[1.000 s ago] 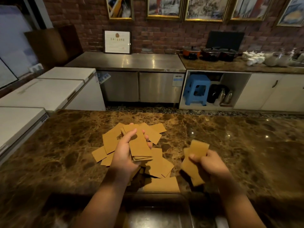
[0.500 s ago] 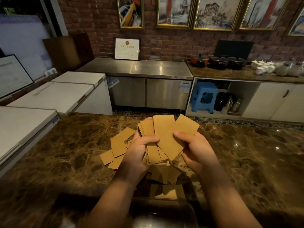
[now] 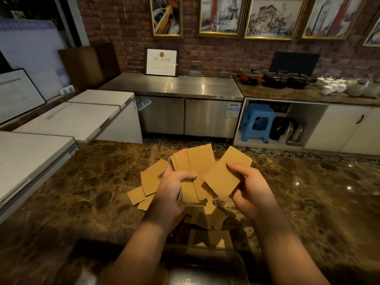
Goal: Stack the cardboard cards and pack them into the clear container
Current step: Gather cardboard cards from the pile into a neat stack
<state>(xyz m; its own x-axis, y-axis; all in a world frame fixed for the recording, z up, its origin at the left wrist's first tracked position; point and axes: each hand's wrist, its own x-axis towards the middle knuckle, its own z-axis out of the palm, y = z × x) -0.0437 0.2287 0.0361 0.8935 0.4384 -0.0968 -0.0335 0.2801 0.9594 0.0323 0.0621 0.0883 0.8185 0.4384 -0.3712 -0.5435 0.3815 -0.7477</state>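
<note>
My left hand [image 3: 172, 188] grips a rough stack of brown cardboard cards [image 3: 195, 167], held upright above the counter. My right hand [image 3: 249, 192] pinches a single cardboard card [image 3: 225, 174] just right of the stack, its lower left corner touching or overlapping the stack. Loose cards [image 3: 151, 177] lie spread on the marble counter [image 3: 82, 192] below and left of my hands, with more under my wrists [image 3: 207, 219]. The clear container [image 3: 238, 264] sits at the near edge between my forearms, mostly hidden and dim.
White chest freezers [image 3: 61, 124] border the counter's left side. Beyond the counter's far edge are a steel cabinet [image 3: 185, 89], a blue stool [image 3: 257, 122] and a shelf with pots [image 3: 275, 79] and white crockery [image 3: 333, 87].
My hands came together and rose: the right hand brought its card up beside the stack in my left hand. Since half a second ago the card has drawn slightly right of the stack.
</note>
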